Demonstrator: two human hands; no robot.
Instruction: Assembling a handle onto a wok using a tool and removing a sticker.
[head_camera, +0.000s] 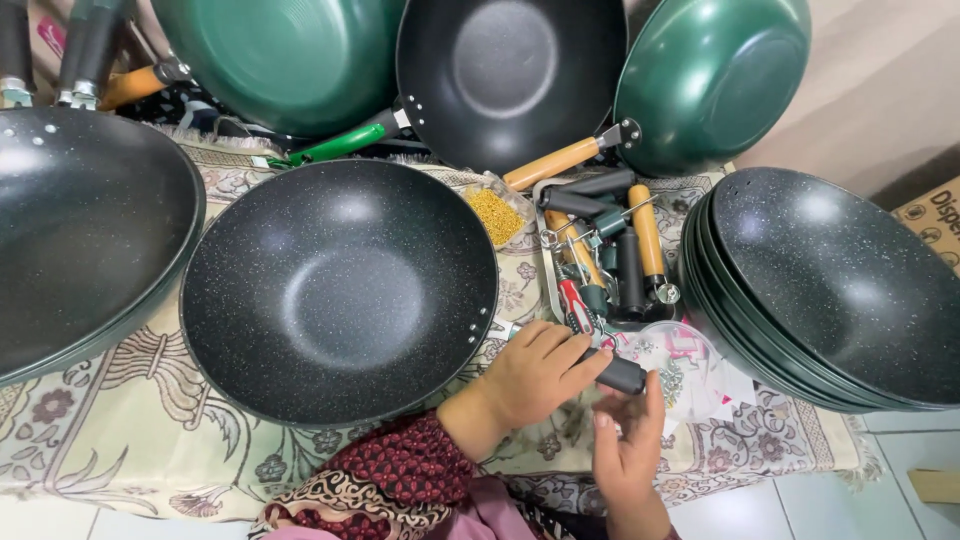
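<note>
Standing over this, it looks like handle-fitting on woks, and most of it isn't done yet, I'd say.

Far left there's a big dark speckled non-stick wok (80, 230) with no handle on it that I can see, sitting on the patterned beige floor rug (120, 420). Next to it, dead centre, a round black speckled wok (340, 290) with two small rivet holes at its right rim, also bare of any handle.

Just right of that rim the left hand (535, 375) is closed around a short black cylindrical plastic handle (620, 375), which pokes out to the right of the fist, close to those holes but apart from the rim. The right hand (630, 445) sits below it, fingers loosely open, fingertips touching the handle's end, not gripping anything as far as I can tell.

Behind the hands there's a shallow metal tray of loose wooden and black handles (610, 255), and a small clear bag of yellow bits (497, 213) beside it. Far right, a stack of dark speckled woks with green outsides (830, 290), all handle-less.

Up top, three pans already carry handles: a green-handled green wok (290, 50), a black wok (510, 70) and a wooden-handled green wok (710, 70). So a few finished, plenty left.
</note>
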